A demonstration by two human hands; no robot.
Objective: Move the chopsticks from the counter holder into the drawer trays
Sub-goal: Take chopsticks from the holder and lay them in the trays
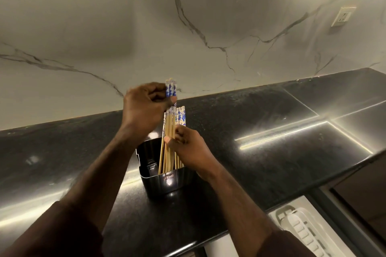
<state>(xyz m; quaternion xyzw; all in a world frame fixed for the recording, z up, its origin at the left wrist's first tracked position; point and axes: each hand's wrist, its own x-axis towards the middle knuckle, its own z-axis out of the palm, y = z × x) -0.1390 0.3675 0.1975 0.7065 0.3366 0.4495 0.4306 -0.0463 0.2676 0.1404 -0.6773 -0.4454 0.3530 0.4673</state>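
In the head view, a black holder (167, 179) stood on the dark counter (261, 162) just below the middle of the frame, with a bundle of chopsticks (173, 142) upright in it, their blue-and-white patterned tops above the rim. The left hand (146, 106) pinched two raised chopsticks (171, 89) near their patterned tops, its fingers curled round them, lifted above the rest. The right hand (188, 148) gripped the lower shafts of the bundle, thumb and fingers closed on the sticks just above the holder's rim.

The chopsticks looked light, stiff and thin, likely bamboo with a smooth finish, so they would probably slide against one another and fan out if held loosely. A firm pinch across several shafts near mid-length, or at the thicker patterned ends, seemed the safest hold.

The sticks' tips were hidden inside the holder, and their exact number could not be counted. The left hand was motion-blurred. The drawer (302, 227) showed only partly at the lower right, its white tray (305, 233) cut off by the frame edge, compartments unclear.
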